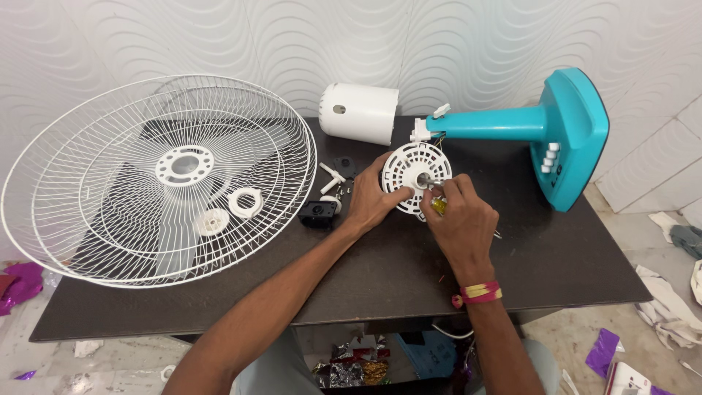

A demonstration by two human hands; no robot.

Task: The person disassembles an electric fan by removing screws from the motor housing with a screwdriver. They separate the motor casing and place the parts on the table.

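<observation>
A white round fan motor housing point(414, 172) with a metal shaft lies on the dark table point(556, 256), joined to a teal fan stand point(545, 128) lying on its side. My left hand point(373, 201) grips the housing's left edge. My right hand point(461, 216) is closed on a yellow-handled screwdriver point(439, 205), with its fingertips at the housing's centre near the shaft.
Two white wire fan guards point(157, 175) lie stacked at the left with a fan blade beneath. White plastic rings point(245, 202), a black switch part point(319, 213) and small white pieces sit beside them. A white motor cover point(360, 111) lies at the back. Scraps litter the floor point(665, 307).
</observation>
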